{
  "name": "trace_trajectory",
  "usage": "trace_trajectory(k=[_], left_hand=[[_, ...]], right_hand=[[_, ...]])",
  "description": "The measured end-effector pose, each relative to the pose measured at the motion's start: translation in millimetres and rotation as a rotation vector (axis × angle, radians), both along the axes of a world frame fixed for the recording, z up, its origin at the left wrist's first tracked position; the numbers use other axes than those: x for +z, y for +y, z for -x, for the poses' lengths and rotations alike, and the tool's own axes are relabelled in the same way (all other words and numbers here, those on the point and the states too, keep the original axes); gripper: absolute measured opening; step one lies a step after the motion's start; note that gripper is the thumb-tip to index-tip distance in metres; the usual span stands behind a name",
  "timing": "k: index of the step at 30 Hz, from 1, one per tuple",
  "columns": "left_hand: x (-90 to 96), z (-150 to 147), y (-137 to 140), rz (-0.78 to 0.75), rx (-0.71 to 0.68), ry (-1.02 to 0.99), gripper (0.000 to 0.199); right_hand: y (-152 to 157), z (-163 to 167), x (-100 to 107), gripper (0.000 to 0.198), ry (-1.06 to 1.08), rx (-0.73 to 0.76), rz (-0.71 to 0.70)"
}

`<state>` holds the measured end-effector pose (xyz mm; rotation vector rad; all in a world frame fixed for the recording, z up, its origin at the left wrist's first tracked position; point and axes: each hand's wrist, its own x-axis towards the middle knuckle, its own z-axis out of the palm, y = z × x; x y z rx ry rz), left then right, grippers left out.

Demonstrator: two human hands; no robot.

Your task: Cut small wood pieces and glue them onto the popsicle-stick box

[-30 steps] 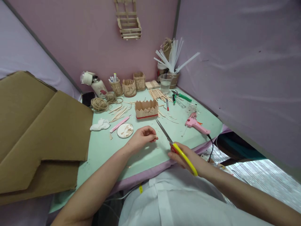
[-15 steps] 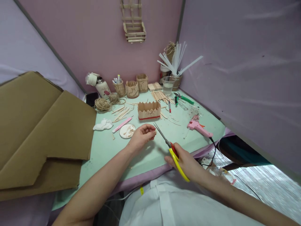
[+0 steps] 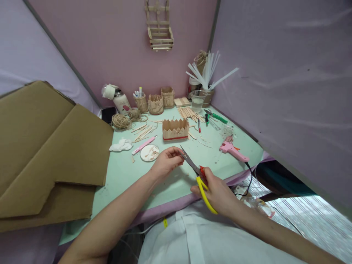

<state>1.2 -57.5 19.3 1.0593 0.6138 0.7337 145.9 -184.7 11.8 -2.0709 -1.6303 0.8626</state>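
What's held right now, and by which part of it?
The right grip holds scissors by the red-and-yellow handles. The left grip is by the blades; I can't tell whether it holds anything.

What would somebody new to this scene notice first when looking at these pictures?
Probably the scissors with yellow and red handles, held in the right hand, blades pointing toward the left hand's fingertips. Just beyond sits a zigzag-edged box with a red stripe, and big brown cardboard fills the left side. A pink glue gun lies toward the table's right edge.
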Motion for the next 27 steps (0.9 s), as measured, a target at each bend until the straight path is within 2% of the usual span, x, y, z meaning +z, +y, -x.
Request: trace_trajectory(k=[10, 18, 27], left_hand=[[-1.7, 0, -2, -0.036, -0.040, 0.056, 0.011], [-4.0, -3, -6, 0.020, -0.068, 0.052, 0.009], [-11.9, -4, -7, -0.076, -0.046, 0.059, 0.009]], right_hand=[[1, 0, -2, 0.033, 0.037, 0.003, -0.024], [0, 1, -6, 0.025, 0.057, -0.016, -0.058], [-1, -3, -4, 0.030, -0.045, -0.008, -0.015]])
